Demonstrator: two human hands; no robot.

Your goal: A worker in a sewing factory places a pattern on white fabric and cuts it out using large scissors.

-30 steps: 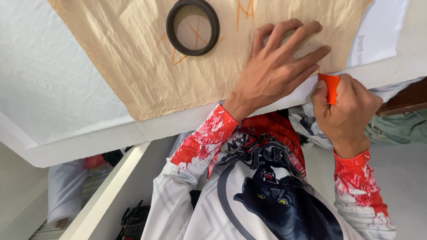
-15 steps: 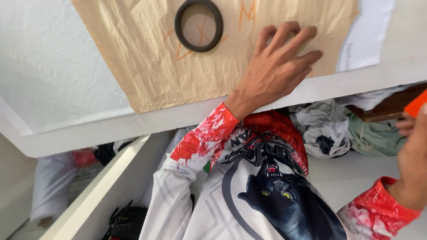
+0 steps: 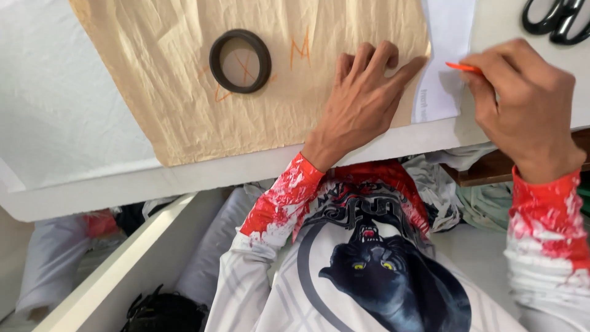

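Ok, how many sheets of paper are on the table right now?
2. A brown paper sheet lies under the left hand and a dark ring. A white sheet lies beside it, near the right hand. More could be hidden underneath.

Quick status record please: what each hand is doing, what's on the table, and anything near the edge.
left hand: flat, fingers spread, pressing on the brown paper
right hand: pinching an orange marker over the white sheet
ring: dark, lying on the brown paper over an orange cross
scissors: black handles, top right of the table
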